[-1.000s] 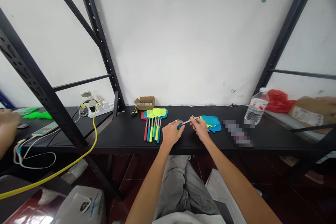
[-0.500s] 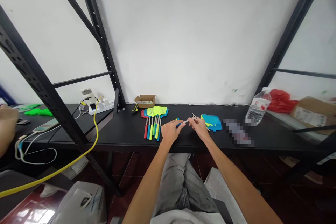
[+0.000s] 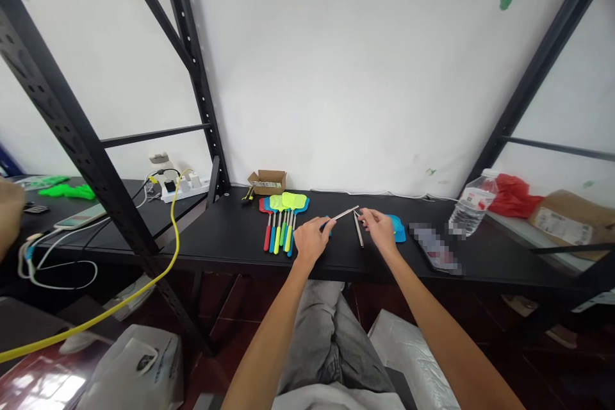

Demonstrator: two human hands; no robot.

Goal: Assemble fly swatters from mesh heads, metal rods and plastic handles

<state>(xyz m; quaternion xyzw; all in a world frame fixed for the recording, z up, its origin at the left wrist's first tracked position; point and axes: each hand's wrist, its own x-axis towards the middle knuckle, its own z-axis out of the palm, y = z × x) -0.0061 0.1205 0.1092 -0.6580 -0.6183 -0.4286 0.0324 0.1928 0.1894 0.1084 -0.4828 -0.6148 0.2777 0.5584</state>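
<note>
My left hand (image 3: 310, 240) is closed around the blue handle (image 3: 325, 225) of a fly swatter stick. Its bare metal rod (image 3: 346, 213) points up and right, toward my other hand. My right hand (image 3: 378, 229) has its thumb and fingers pinched together close to the rod's tip; what they grip is too small to make out. Just below those fingertips a second metal rod (image 3: 359, 230) slants down over the black table. A blue swatter head (image 3: 398, 229) lies partly hidden behind my right hand. Left of my hands, several colourful fly swatters (image 3: 283, 221) lie side by side.
A small open cardboard box (image 3: 268, 182) stands at the back. On the right are a blurred-out phone (image 3: 435, 248), a water bottle (image 3: 473, 203), a red bag (image 3: 514, 195) and a carton (image 3: 567, 221). A yellow cable (image 3: 175, 230) hangs beside the left rack post (image 3: 96, 141).
My right hand has moved slightly right, off the rod in my left hand, and covers more of the swatter heads. The held rod now shows more of its length. The view has shifted slightly.
</note>
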